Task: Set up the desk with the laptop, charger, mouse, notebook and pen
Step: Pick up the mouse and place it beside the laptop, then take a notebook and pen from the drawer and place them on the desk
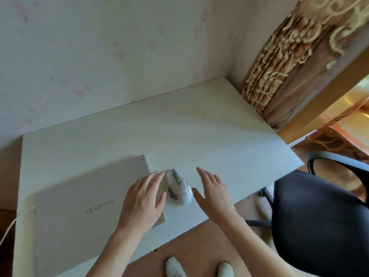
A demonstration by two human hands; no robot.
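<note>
A closed silver laptop (83, 198) lies on the left half of the white desk (199, 126), its logo facing up. A white cable (12, 224) runs off its left edge and down past the desk. A white mouse (179, 186) with grey buttons rests on the desk just right of the laptop. My left hand (143, 200) lies flat with fingers apart on the laptop's right edge, just left of the mouse. My right hand (213, 190) hovers open just right of the mouse, thumb close to it. No notebook or pen is in view.
A black office chair (319, 222) stands right of the desk. A patterned curtain (279, 62) hangs at the back right corner. The desk's back edge meets a pale wall. Two white-socked feet (175, 266) are on the floor below the front edge.
</note>
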